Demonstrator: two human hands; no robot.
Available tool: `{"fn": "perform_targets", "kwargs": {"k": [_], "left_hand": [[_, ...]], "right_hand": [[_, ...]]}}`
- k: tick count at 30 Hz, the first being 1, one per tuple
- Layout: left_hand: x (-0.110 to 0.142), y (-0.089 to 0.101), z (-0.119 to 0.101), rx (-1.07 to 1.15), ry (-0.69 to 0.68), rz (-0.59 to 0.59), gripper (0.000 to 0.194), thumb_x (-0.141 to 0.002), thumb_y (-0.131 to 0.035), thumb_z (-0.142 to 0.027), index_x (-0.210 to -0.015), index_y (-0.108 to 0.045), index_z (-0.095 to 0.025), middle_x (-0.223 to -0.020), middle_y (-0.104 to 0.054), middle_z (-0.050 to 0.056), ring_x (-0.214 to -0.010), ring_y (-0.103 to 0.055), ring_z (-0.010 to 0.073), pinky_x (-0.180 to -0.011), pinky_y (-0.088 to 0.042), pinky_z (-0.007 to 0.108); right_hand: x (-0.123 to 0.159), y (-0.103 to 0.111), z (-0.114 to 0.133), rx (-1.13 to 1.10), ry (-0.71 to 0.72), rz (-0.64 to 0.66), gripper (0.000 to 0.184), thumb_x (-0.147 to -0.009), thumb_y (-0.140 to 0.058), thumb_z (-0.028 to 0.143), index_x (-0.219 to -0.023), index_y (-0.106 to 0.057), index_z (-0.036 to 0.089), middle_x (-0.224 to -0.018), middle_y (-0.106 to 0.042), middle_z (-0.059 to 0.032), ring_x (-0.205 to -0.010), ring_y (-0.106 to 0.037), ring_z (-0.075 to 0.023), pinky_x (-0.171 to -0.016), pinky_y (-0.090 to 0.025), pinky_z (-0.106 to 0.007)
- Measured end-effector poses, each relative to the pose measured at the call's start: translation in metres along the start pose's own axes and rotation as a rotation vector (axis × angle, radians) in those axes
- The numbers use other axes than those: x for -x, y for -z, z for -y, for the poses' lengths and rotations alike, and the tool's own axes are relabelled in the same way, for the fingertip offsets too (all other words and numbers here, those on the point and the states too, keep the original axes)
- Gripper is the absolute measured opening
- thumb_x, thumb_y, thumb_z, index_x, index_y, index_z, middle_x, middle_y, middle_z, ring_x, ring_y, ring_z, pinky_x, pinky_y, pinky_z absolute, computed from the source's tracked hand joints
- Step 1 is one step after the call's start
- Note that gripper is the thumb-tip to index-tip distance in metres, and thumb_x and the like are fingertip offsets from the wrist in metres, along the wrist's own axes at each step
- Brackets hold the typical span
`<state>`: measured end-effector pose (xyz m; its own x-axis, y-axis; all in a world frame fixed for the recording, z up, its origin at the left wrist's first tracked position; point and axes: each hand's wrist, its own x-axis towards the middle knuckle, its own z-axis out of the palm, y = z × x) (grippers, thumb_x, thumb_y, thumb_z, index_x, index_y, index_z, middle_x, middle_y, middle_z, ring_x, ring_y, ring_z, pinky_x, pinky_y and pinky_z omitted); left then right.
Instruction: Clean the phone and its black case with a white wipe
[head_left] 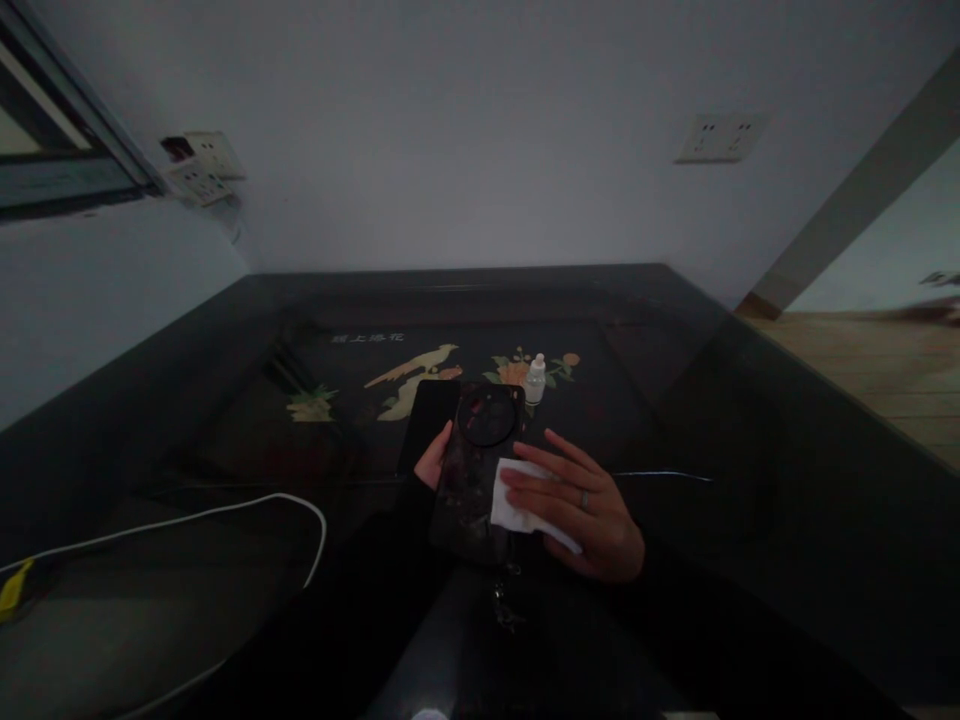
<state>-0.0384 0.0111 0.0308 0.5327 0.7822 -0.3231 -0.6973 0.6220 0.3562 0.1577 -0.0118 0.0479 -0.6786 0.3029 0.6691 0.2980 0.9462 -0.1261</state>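
Observation:
A black phone [472, 480] with a large round camera ring lies back-up over the dark table. My left hand [433, 462] grips its left edge, only the fingers showing past a dark sleeve. My right hand [581, 505], a ring on one finger, presses a white wipe [514, 505] flat against the phone's back with the fingers stretched out over it. A second black phone or case [429, 420] lies just behind, partly hidden by the first.
A small white dropper bottle [535, 379] stands behind the phone on the black table [675, 400] with its painted bird and flowers. A white cable [225, 510] loops at the left. Wall sockets [720, 137] sit above; wooden floor shows at right.

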Motion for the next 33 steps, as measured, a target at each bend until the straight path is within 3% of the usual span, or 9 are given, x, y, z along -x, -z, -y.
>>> {"fn": "perform_targets", "kwargs": {"k": [4,7,14,19,22,26,30,33], "left_hand": [[-0.004,0.004,0.008,0.045,0.069,0.021,0.058,-0.081,-0.045,-0.050,-0.119,-0.053,-0.007,-0.089,-0.067,0.011,-0.071,-0.060,0.0175,-0.072,-0.040,0.028],[-0.010,0.010,0.012,0.063,0.039,0.051,0.063,-0.079,-0.042,-0.057,-0.111,-0.059,-0.006,-0.069,-0.065,0.007,-0.056,-0.055,0.0146,-0.067,-0.039,0.028],[-0.017,0.017,0.015,0.016,-0.027,0.092,0.057,-0.084,-0.039,-0.049,-0.119,-0.053,-0.005,-0.083,-0.067,0.011,-0.076,-0.060,0.0201,-0.078,-0.040,0.031],[-0.015,0.010,0.011,0.011,-0.060,0.067,0.058,-0.086,-0.033,-0.047,-0.125,-0.047,-0.006,-0.089,-0.067,0.012,-0.080,-0.062,0.0208,-0.083,-0.040,0.033],[-0.006,-0.002,0.004,-0.036,0.030,0.054,0.063,-0.088,-0.025,-0.049,-0.134,-0.034,-0.007,-0.102,-0.065,0.016,-0.089,-0.061,0.0261,-0.084,-0.039,0.041],[0.003,-0.010,-0.003,-0.037,0.181,0.082,0.075,-0.086,-0.006,-0.056,-0.136,-0.028,-0.004,-0.100,-0.065,0.019,-0.088,-0.062,0.0315,-0.075,-0.042,0.047],[0.002,0.000,-0.002,-0.018,0.181,0.206,0.066,-0.087,-0.022,-0.054,-0.127,-0.044,-0.007,-0.109,-0.062,0.018,-0.097,-0.060,0.0320,-0.083,-0.041,0.050],[0.002,0.006,0.000,-0.040,0.144,0.188,0.063,-0.086,-0.032,-0.052,-0.128,-0.045,-0.007,-0.111,-0.062,0.018,-0.099,-0.059,0.0323,-0.085,-0.041,0.051]], "right_hand": [[-0.001,-0.003,0.001,-0.037,0.067,0.021,0.031,-0.083,-0.044,0.018,-0.110,-0.054,0.008,-0.117,-0.061,-0.0104,-0.127,-0.036,-0.0259,-0.103,-0.031,-0.052],[-0.002,-0.003,0.001,-0.014,0.030,0.019,0.031,-0.083,-0.044,0.017,-0.111,-0.054,0.009,-0.117,-0.061,-0.0095,-0.127,-0.036,-0.0265,-0.103,-0.029,-0.054],[-0.001,0.001,-0.005,0.041,-0.054,0.014,0.034,-0.082,-0.044,0.015,-0.115,-0.053,0.014,-0.120,-0.059,-0.0073,-0.128,-0.035,-0.0257,-0.103,-0.030,-0.053],[0.004,0.002,-0.010,0.022,-0.095,-0.064,0.035,-0.081,-0.044,0.015,-0.115,-0.053,0.017,-0.116,-0.062,-0.0062,-0.125,-0.039,-0.0253,-0.101,-0.033,-0.053],[0.006,0.003,-0.013,0.036,-0.135,-0.096,0.035,-0.080,-0.046,0.015,-0.114,-0.054,0.018,-0.116,-0.061,-0.0063,-0.124,-0.041,-0.0256,-0.100,-0.034,-0.052],[0.006,0.003,-0.014,0.048,-0.200,-0.130,0.036,-0.080,-0.045,0.011,-0.114,-0.053,0.017,-0.119,-0.059,-0.0078,-0.124,-0.041,-0.0251,-0.100,-0.035,-0.051],[0.005,0.003,-0.013,0.049,-0.275,-0.150,0.038,-0.080,-0.042,0.009,-0.115,-0.053,0.018,-0.120,-0.058,-0.0076,-0.123,-0.043,-0.0234,-0.101,-0.035,-0.050],[0.005,0.002,-0.013,0.028,-0.289,-0.153,0.038,-0.081,-0.042,0.009,-0.116,-0.052,0.017,-0.119,-0.058,-0.0083,-0.122,-0.043,-0.0231,-0.101,-0.036,-0.049]]}}
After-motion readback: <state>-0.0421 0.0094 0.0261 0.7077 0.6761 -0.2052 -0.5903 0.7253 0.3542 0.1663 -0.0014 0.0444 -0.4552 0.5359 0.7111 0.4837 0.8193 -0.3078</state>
